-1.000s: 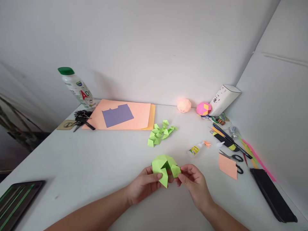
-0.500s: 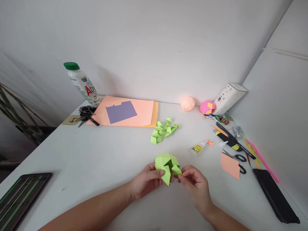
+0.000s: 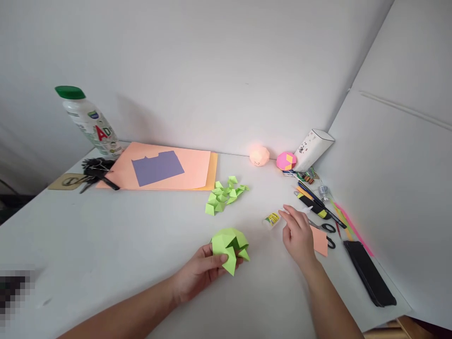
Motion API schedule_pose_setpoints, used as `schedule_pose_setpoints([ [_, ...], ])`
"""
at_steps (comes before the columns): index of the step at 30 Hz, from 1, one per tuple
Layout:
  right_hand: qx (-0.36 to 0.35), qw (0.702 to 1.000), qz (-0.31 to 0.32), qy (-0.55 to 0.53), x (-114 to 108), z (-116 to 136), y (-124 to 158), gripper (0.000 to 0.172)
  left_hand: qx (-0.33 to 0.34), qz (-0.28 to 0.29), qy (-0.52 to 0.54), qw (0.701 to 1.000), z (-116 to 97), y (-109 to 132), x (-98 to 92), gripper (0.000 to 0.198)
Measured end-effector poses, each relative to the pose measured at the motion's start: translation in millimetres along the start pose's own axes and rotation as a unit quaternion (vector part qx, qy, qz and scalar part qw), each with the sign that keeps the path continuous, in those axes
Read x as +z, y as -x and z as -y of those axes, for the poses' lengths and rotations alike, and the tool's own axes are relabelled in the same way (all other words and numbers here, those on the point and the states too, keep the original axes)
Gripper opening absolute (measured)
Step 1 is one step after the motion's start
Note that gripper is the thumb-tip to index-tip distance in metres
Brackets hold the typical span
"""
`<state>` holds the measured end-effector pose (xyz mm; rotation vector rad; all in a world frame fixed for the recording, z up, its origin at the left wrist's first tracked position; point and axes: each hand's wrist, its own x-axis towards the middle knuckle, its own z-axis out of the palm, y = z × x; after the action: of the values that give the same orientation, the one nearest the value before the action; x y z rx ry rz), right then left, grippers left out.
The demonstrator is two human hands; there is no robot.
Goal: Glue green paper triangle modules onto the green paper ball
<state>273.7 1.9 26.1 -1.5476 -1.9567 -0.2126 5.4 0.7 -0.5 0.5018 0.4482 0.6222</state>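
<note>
My left hand [image 3: 199, 273] grips a green folded-paper model [image 3: 229, 246], a faceted dome of joined units, just above the white table [image 3: 106, 235]. My right hand [image 3: 298, 235] hovers to the right of it with its fingers apart and nothing in them, the fingertips close to a small glue bottle [image 3: 271, 219] that lies on its side. A heap of loose green folded units [image 3: 224, 194] lies behind the model.
Orange sheets with a purple cut-out [image 3: 158, 168] lie at the back, a green-capped bottle [image 3: 88, 121] and keys [image 3: 93, 168] to their left. At right: scissors [image 3: 323, 228], pens [image 3: 318, 200], an orange note [image 3: 319, 241], a black phone [image 3: 369, 273], a pink ball [image 3: 286, 161], a white carton [image 3: 312, 148].
My right hand has let go of the green model and moved right and back toward the glue bottle. The left hand still holds the model. The view has shifted.
</note>
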Motion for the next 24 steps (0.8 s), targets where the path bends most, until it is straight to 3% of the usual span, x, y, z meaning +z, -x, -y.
schedule_pose_setpoints([
  [3, -0.076, 0.985, 0.130, 0.081, 9, -14, -7, 0.060, -0.004, -0.004, -0.021, 1.000, 1, 0, -1.2, 0.027],
  [6, -0.101, 0.979, 0.151, 0.095, 21, -14, -7, 0.059, -0.003, 0.005, -0.040, 0.999, 3, 1, -3.2, 0.030],
  [11, -0.107, 0.988, 0.078, 0.074, 16, -4, -9, 0.042, 0.010, 0.020, -0.056, 0.998, 3, 0, -5.1, 0.033],
  [12, -0.103, 0.992, 0.047, 0.052, 10, 1, -8, 0.038, 0.013, 0.023, -0.053, 0.998, 3, -1, -5.0, 0.033],
  [14, -0.031, 0.987, -0.096, -0.125, -1, 16, -5, 0.034, 0.018, 0.032, -0.047, 0.998, 3, -2, -4.7, 0.030],
  [15, 0.018, 0.965, -0.124, -0.230, -5, 24, -3, 0.037, 0.017, 0.037, -0.048, 0.998, 2, -2, -4.7, 0.029],
  [18, 0.144, 0.874, -0.061, -0.461, -11, 45, 7, 0.031, 0.012, 0.043, -0.056, 0.997, 2, -2, -5.7, 0.026],
  [21, 0.227, 0.800, 0.016, -0.555, -7, 51, 13, 0.030, 0.003, 0.040, -0.066, 0.997, 2, -1, -6.7, 0.026],
  [24, 0.258, 0.768, 0.055, -0.583, -4, 50, 15, 0.030, -0.004, 0.035, -0.071, 0.997, 2, -1, -5.8, 0.027],
])
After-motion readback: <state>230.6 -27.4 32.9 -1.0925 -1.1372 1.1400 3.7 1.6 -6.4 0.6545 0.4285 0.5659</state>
